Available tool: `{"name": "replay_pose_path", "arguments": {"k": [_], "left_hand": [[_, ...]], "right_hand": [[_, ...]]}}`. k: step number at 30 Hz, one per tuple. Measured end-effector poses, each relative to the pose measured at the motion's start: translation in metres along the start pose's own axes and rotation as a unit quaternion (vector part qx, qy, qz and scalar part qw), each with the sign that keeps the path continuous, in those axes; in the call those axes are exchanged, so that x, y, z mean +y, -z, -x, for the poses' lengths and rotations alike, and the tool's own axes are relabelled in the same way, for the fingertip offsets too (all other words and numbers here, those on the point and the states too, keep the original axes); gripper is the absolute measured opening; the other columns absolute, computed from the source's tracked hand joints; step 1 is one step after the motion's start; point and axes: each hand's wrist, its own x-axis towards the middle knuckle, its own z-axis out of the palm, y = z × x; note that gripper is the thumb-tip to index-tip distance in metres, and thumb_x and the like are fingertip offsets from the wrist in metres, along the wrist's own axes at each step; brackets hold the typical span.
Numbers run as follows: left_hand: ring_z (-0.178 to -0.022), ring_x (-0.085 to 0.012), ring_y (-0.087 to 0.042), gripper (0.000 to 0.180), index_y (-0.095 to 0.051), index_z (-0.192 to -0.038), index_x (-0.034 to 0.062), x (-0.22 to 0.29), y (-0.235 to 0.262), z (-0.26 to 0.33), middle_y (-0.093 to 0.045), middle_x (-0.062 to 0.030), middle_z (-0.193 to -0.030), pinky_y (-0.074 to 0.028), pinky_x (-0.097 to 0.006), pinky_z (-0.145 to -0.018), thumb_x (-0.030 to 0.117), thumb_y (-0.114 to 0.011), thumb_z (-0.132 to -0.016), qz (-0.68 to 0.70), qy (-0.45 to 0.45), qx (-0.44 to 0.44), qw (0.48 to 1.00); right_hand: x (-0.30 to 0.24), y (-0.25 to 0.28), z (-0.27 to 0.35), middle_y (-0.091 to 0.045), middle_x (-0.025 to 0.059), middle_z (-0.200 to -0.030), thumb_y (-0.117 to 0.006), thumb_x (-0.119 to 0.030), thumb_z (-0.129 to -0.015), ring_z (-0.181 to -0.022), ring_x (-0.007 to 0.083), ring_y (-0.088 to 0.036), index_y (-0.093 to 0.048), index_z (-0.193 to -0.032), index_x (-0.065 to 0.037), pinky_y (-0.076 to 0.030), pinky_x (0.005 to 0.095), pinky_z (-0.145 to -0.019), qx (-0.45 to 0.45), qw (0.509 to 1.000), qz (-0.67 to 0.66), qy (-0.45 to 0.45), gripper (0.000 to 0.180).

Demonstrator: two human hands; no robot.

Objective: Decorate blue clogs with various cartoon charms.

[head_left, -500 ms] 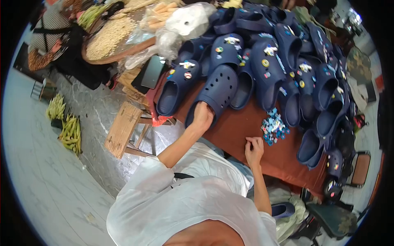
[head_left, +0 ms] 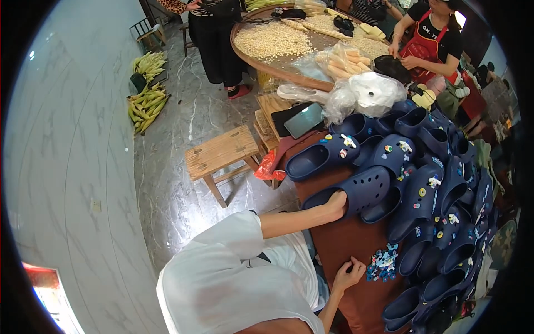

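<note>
A plain dark blue clog (head_left: 361, 189) with holes over its toe lies on the brown tabletop (head_left: 334, 245). My left hand (head_left: 335, 206) reaches into its foot opening and holds it; the fingers are hidden inside. Close to the table's near edge, my right hand (head_left: 349, 273) is closed with curled fingers, and whatever it may pinch is too small to make out. Just right of that hand is a small heap of blue and white shoe charms (head_left: 382, 263). Behind the held clog sits another clog (head_left: 325, 156) decorated with charms.
Many decorated blue clogs (head_left: 423, 195) are piled along the right. A phone (head_left: 304, 120), plastic bags (head_left: 375, 92) and a wooden stool (head_left: 222, 153) are at the far left. Beyond, people stand or sit around a round table (head_left: 311, 79) of corn kernels.
The view has swung left, bringing more of the floor, wall and co-workers into sight. My left hand stays in the same clog, and my right hand remains beside the charms.
</note>
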Motion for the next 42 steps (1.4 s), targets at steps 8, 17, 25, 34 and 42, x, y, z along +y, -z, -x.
{"name": "replay_pose_path", "arguments": {"k": [8,17,25,34,42], "left_hand": [[-0.118,-0.0218,-0.058,0.036,-0.052,-0.131,0.0026,-0.002,0.008,-0.007,-0.058,-0.0102,-0.133,-0.048,-0.038,-0.103,0.024,-0.05,-0.102,-0.024,0.049,-0.011,0.998],[-0.122,-0.0213,-0.054,0.042,-0.047,-0.137,0.0034,-0.003,0.008,-0.016,-0.053,-0.01,-0.139,-0.045,-0.038,-0.105,0.028,-0.05,-0.103,-0.029,0.018,-0.039,0.999],[-0.114,-0.0232,-0.061,0.03,-0.057,-0.127,0.0064,-0.001,0.001,-0.001,-0.061,-0.0094,-0.129,-0.051,-0.041,-0.099,0.023,-0.05,-0.102,-0.002,0.023,-0.002,1.0],[-0.126,-0.0245,-0.054,0.039,-0.052,-0.136,0.0076,0.01,-0.014,0.001,-0.054,-0.0091,-0.14,-0.042,-0.043,-0.11,0.029,-0.04,-0.105,0.002,0.056,-0.063,0.996],[-0.125,-0.0276,-0.055,0.036,-0.054,-0.133,0.007,0.017,-0.028,-0.002,-0.055,-0.0114,-0.139,-0.041,-0.045,-0.11,0.024,-0.043,-0.104,-0.015,0.091,-0.087,0.992]], "right_hand": [[-0.003,-0.001,-0.005,-0.057,0.0137,-0.088,-0.059,0.006,-0.075,-0.085,0.0335,-0.058,-0.065,-0.089,-0.002,-0.048,0.0429,-0.075,0.027,0.999,0.007,0.02,0.017],[-0.002,-0.002,-0.008,-0.056,0.0129,-0.087,-0.061,0.004,-0.074,-0.083,0.0326,-0.058,-0.065,-0.088,-0.006,-0.049,0.0423,-0.071,0.042,0.999,0.019,0.01,0.018],[-0.003,0.001,-0.002,-0.057,0.0119,-0.087,-0.061,0.004,-0.073,-0.083,0.0318,-0.058,-0.065,-0.087,-0.007,-0.049,0.0411,-0.069,0.05,0.999,0.018,0.006,0.017],[0.001,0.001,-0.004,-0.059,0.0106,-0.089,-0.063,0.001,-0.074,-0.084,0.0312,-0.059,-0.065,-0.089,-0.008,-0.051,0.041,-0.072,0.055,0.998,0.004,0.01,0.018],[0.0,-0.003,-0.009,-0.057,0.0063,-0.084,-0.066,0.002,-0.072,-0.079,0.0258,-0.059,-0.066,-0.088,-0.009,-0.051,0.0368,-0.064,0.079,0.997,0.008,-0.019,0.019]]}}
